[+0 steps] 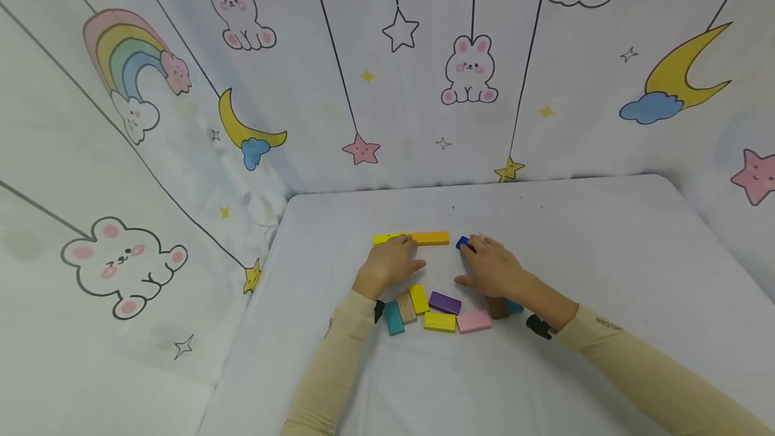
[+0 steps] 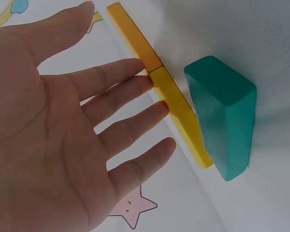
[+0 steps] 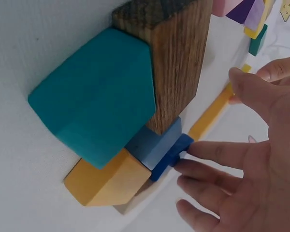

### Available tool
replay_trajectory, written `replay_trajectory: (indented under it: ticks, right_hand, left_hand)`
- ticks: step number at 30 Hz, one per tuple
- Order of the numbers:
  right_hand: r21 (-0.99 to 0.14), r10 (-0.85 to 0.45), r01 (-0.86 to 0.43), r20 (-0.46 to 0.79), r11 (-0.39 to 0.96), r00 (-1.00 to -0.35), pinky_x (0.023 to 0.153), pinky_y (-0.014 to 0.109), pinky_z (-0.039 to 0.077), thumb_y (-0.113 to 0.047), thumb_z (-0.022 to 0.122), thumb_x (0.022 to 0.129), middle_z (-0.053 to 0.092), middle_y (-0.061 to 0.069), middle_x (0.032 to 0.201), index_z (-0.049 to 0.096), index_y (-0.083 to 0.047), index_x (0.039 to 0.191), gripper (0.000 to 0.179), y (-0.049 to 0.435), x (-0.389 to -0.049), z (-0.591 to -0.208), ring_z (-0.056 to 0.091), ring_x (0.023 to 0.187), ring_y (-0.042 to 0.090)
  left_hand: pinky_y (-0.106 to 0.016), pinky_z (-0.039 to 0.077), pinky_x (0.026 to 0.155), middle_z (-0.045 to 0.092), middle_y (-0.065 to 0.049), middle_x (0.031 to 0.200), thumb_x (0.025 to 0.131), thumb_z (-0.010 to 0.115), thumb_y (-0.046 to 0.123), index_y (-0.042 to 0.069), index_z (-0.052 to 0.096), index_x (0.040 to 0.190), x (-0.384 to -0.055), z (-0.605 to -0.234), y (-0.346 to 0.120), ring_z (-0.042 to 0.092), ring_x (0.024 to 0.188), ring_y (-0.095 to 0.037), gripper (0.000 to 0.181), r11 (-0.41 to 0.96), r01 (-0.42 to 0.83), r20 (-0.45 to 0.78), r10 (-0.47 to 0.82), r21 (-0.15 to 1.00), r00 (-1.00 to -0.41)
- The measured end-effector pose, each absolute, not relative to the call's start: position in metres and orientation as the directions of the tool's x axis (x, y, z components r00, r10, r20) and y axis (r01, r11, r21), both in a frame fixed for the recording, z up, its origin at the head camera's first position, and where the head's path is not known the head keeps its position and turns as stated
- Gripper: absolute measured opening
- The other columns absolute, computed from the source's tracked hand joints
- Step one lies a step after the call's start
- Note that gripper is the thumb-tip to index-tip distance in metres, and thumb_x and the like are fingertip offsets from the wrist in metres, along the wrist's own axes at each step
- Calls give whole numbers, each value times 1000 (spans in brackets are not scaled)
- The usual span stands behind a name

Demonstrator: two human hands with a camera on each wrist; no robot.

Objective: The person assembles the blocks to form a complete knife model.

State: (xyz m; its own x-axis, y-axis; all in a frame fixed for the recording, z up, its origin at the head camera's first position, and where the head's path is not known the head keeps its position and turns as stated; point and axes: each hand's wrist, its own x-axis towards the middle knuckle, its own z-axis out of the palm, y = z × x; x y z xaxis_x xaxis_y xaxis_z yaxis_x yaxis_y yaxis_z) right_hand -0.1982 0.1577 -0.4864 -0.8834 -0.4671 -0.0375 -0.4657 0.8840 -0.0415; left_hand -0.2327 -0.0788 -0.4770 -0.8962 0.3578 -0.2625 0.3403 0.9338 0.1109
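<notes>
My left hand (image 1: 389, 265) rests its straight fingertips on a yellow block (image 2: 181, 118), seen in the left wrist view. That block lies end to end with an orange block (image 1: 431, 239), forming a straight row at the back. To the right of this row, my right hand (image 1: 492, 268) touches a dark blue block (image 3: 171, 157) with loosely extended fingers. The right wrist view has a lighter blue block (image 3: 157, 145) beside the dark blue one. My two hands are apart, both palm down.
Nearer me lie a teal block (image 1: 394, 318), a wooden block (image 1: 406, 307), yellow blocks (image 1: 439, 321), a purple block (image 1: 445, 303) and a pink block (image 1: 474, 321). Under my right forearm are a brown block (image 1: 498, 308) and another teal block (image 3: 96, 96). A patterned curtain (image 1: 412, 106) borders the table.
</notes>
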Motion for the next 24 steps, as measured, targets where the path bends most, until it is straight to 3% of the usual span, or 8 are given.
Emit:
replay_trajectory:
  ticks: [12, 18, 24]
  right_hand:
    - [3, -470, -470, -36, 882, -882, 119, 63, 33, -51, 74, 95, 58, 20, 148, 62, -1, 141, 69, 162, -208, -488, 46, 144, 40]
    - [-75, -444, -439, -71, 896, -893, 119, 67, 28, -50, 74, 95, 53, 21, 153, 58, 0, 145, 72, 164, -213, -489, 42, 147, 40]
    - [-141, -421, -407, -90, 902, -902, 122, 64, 25, -51, 74, 95, 46, 24, 157, 50, 3, 150, 81, 163, -218, -493, 41, 148, 41]
  left_hand:
    - [-44, 42, 118, 45, -6, 162, 105, 56, 54, 16, 52, 154, -234, -475, -77, 46, 146, -25, 63, 937, 326, -260, 347, 121, -901]
    - [-44, 43, 117, 47, -6, 161, 105, 57, 53, 15, 53, 154, -233, -476, -76, 48, 145, -25, 62, 935, 329, -250, 352, 129, -902]
    - [-43, 43, 117, 47, -7, 160, 104, 57, 54, 14, 53, 154, -234, -476, -75, 48, 144, -25, 64, 937, 328, -257, 349, 122, -901]
